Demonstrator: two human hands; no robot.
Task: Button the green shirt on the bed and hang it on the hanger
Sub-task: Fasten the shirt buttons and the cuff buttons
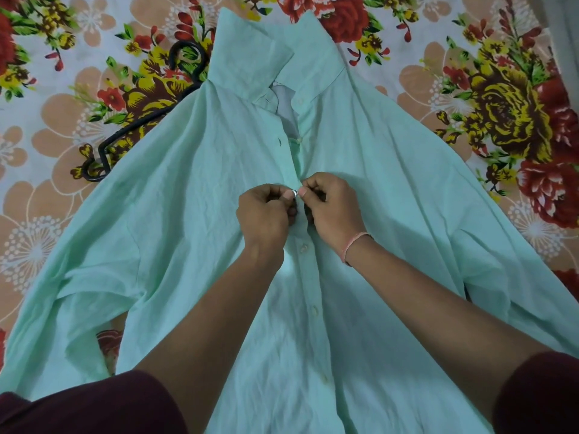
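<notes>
A pale green shirt (194, 214) lies spread front-up on the bed, collar at the far end. Its lower buttons are closed; near the collar the placket gapes open. My left hand (266, 214) and my right hand (332, 208) meet at the placket mid-chest. Each pinches the shirt's front edge with curled fingers, at a button (297, 192) hidden between the fingertips. A black hanger (138, 123) lies on the bed to the left, its right part hidden under the shirt's shoulder.
The bed is covered by a floral sheet (62, 89) in red, yellow and peach. The shirt's sleeves spread out to both sides. A pink thread band (354, 242) sits on my right wrist.
</notes>
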